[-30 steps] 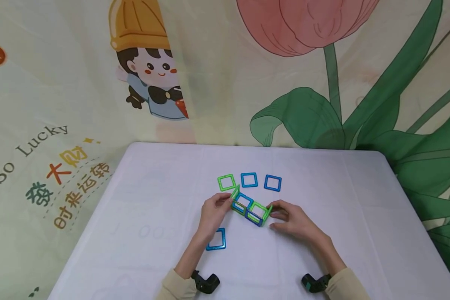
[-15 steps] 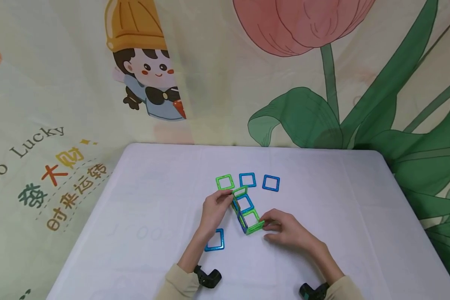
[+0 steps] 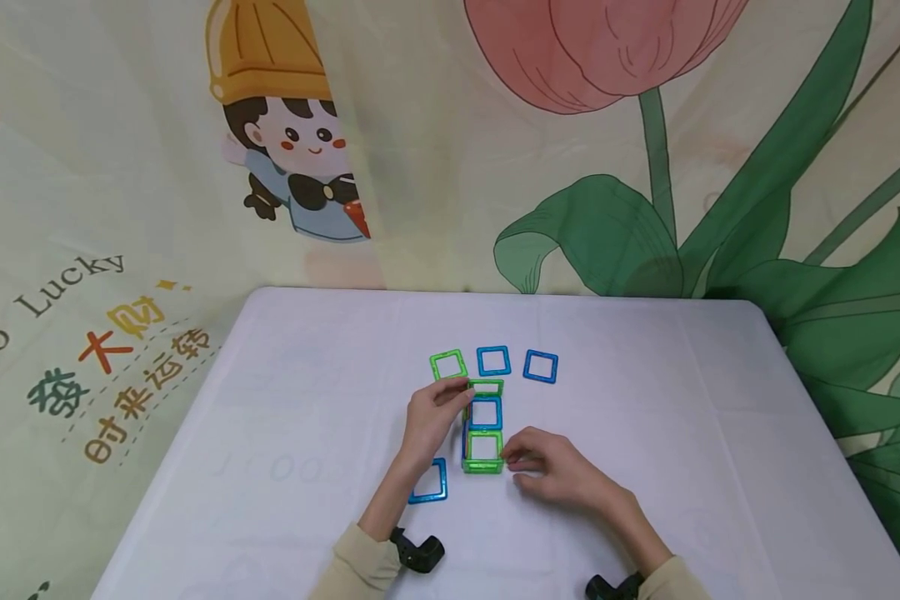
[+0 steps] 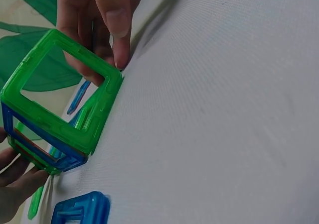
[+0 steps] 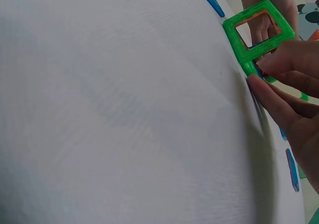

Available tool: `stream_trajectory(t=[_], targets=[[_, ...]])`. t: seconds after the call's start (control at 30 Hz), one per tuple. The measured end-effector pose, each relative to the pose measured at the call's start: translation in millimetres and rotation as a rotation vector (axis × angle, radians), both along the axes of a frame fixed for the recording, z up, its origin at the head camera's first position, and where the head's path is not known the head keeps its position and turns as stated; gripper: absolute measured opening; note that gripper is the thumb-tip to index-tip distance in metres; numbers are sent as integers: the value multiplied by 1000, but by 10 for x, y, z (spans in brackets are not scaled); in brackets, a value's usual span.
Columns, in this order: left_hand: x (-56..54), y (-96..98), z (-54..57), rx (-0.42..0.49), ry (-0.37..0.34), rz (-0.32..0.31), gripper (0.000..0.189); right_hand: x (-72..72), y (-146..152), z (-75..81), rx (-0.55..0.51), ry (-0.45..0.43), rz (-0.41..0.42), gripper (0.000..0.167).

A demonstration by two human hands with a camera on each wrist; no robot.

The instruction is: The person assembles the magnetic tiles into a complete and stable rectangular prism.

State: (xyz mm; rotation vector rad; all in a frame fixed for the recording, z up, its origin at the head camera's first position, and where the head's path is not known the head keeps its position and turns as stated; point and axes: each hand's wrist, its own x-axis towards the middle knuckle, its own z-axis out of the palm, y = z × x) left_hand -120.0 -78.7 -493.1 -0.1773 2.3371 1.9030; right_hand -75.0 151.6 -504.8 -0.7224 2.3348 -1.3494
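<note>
Magnetic building tiles form an oblong box (image 3: 483, 467) on the table, with a blue and a green square frame as its floor. Green frames (image 4: 55, 127) stand at its near and far ends, and tiles line its left side. At the far left corner my left hand (image 3: 435, 417) pinches the side wall between thumb and fingers. My right hand (image 3: 562, 468), fingers curled, pinches the near right corner low by the tabletop. In the right wrist view, the thumb and fingers partly cover the near green frame (image 5: 234, 41). Part of the left wall is hidden behind my left hand.
Behind the box lie a loose green tile (image 3: 447, 364), a light blue tile (image 3: 493, 361) and a darker blue tile (image 3: 541, 367). Another blue tile (image 3: 441, 482) lies beside my left forearm. A patterned cloth (image 3: 420, 167) hangs behind the white table (image 3: 292, 400).
The box has turned from a slant to lie straight, its near end swinging left and toward the person. My right hand has moved left and nearer; my left hand has stayed at the far left corner.
</note>
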Motion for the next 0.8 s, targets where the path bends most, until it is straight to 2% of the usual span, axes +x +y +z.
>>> stream_trajectory(t=[0.37, 0.63, 0.8], targets=[[6, 1, -28, 0, -8, 28, 33, -82, 50, 45, -15, 94, -97, 27], [-2, -7, -32, -1, -5, 35, 31, -202, 65, 123, 81, 275, -224, 25], [6, -12, -37, 8, 4, 26, 30, -302, 66, 163, 161, 331, -276, 26]])
